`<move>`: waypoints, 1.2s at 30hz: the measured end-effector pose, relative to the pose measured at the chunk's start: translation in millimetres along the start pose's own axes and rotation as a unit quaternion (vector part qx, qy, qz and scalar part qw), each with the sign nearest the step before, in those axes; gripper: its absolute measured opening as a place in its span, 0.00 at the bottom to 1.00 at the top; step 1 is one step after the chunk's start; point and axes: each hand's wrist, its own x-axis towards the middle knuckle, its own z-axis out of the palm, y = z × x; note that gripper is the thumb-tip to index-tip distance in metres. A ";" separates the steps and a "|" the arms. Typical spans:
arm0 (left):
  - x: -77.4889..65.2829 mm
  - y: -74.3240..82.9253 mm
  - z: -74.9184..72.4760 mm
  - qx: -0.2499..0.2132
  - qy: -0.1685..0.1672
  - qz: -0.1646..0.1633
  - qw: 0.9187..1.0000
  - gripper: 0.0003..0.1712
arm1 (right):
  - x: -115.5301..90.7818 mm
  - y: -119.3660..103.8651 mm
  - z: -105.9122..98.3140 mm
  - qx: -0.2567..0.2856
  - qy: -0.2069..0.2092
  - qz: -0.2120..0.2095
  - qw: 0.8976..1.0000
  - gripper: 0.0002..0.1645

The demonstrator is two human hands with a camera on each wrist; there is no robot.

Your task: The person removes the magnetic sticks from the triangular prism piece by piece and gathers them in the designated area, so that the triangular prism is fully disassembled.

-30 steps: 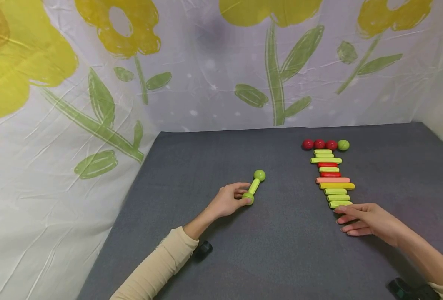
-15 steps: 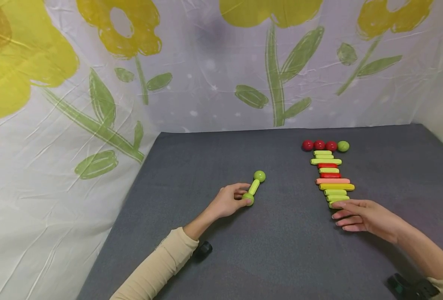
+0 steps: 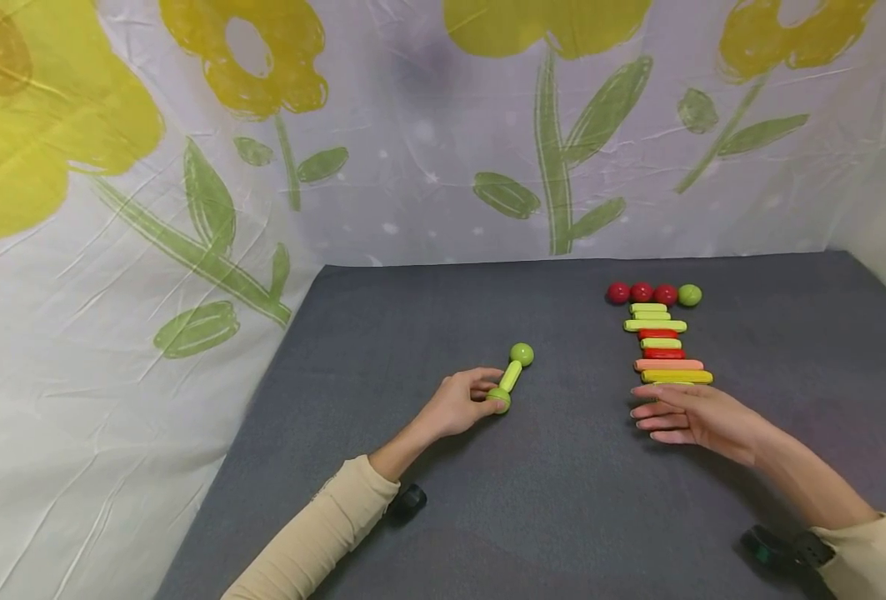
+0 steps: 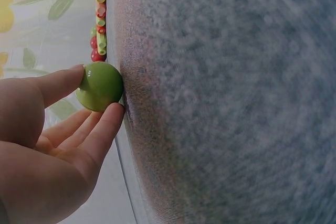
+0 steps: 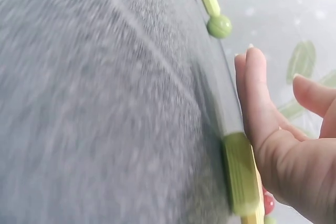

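My left hand (image 3: 458, 404) pinches a green ball (image 4: 101, 87) between thumb and fingers, low at the dark tabletop. In the head view a light green rod (image 3: 511, 377) runs from that ball to a second green ball (image 3: 521, 355). Over the near end of a column of coloured rods, my right hand (image 3: 701, 417) has its fingers extended, holding nothing. It hides the nearest light green rods in the head view. The right wrist view shows a ribbed green rod (image 5: 242, 174) close beside this hand; whether they touch I cannot tell.
Farther up the column lie a yellow rod (image 3: 678, 377), a pink rod (image 3: 668, 365) and several red and light green ones. Red balls (image 3: 641, 292) and a green ball (image 3: 689, 295) line up beyond them. Flower-printed fabric (image 3: 412, 167) borders the dark tabletop (image 3: 548, 517).
My right hand has shifted left and slightly away from me, from the column's near end to over its nearest rods. The left hand keeps its place at the green ball.
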 end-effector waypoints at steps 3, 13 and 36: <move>0.3 0.2 0.1 0.002 0.000 -0.002 1.000 0.28 | 6.7 -0.8 3.9 0.005 -0.004 -0.007 1.000 0.21; 1.2 -0.4 0.5 0.005 0.003 -0.002 1.000 0.28 | 32.2 -3.0 18.1 0.032 0.017 -0.006 0.999 0.24; -0.2 0.9 -0.2 -0.001 0.001 -0.007 1.000 0.28 | 96.2 -13.9 48.3 0.071 0.067 0.011 0.995 0.36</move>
